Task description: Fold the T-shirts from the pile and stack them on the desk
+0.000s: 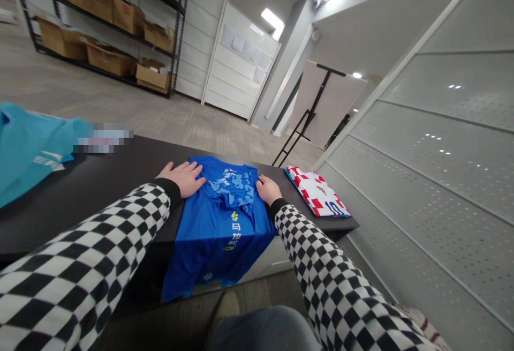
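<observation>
A blue T-shirt with white and yellow lettering lies on the black table, its lower part hanging over the front edge. Its upper part is folded over, showing a light-blue print and some creases. My left hand rests flat with fingers spread, the fingertips on the shirt's left edge. At the opposite edge, my right hand has its fingers curled against the fabric and seems to grip it; the fingertips are partly hidden.
A folded red-and-white checked jersey lies on the table at the right. Turquoise clothing is heaped at the far left, beside a blurred patch. Behind stand a shelf with cardboard boxes and an easel. A perforated partition borders the right.
</observation>
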`<action>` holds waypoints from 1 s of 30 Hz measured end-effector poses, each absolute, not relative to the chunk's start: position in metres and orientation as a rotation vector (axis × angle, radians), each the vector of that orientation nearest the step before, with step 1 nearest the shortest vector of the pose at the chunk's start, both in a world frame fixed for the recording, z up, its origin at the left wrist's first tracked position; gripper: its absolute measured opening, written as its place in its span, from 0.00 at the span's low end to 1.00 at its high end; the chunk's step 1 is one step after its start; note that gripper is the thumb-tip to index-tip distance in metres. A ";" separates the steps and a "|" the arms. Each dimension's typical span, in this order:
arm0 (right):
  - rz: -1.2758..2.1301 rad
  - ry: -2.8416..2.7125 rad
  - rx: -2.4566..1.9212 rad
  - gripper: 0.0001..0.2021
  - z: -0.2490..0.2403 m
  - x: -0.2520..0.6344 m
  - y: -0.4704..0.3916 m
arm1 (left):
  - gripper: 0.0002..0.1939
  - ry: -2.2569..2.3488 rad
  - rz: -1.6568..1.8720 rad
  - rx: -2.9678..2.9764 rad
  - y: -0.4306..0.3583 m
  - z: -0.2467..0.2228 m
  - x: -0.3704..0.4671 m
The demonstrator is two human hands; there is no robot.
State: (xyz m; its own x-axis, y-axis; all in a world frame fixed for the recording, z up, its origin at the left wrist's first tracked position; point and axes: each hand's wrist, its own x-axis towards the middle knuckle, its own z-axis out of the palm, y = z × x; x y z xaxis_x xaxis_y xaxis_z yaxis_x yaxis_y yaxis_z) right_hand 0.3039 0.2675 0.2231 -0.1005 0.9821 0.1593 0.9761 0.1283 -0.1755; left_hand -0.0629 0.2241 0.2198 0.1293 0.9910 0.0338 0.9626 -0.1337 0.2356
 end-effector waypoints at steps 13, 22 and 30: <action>0.084 -2.238 -1.681 0.29 0.223 0.306 0.233 | 0.38 1.950 0.335 2.308 0.213 0.216 -0.064; 0.302 -2.406 -1.821 0.31 0.230 0.293 0.251 | 0.39 1.906 0.316 2.249 0.230 0.223 -0.071; 0.299 -2.389 -1.821 0.33 0.219 0.290 0.296 | 0.40 1.909 0.262 2.252 0.261 0.228 -0.077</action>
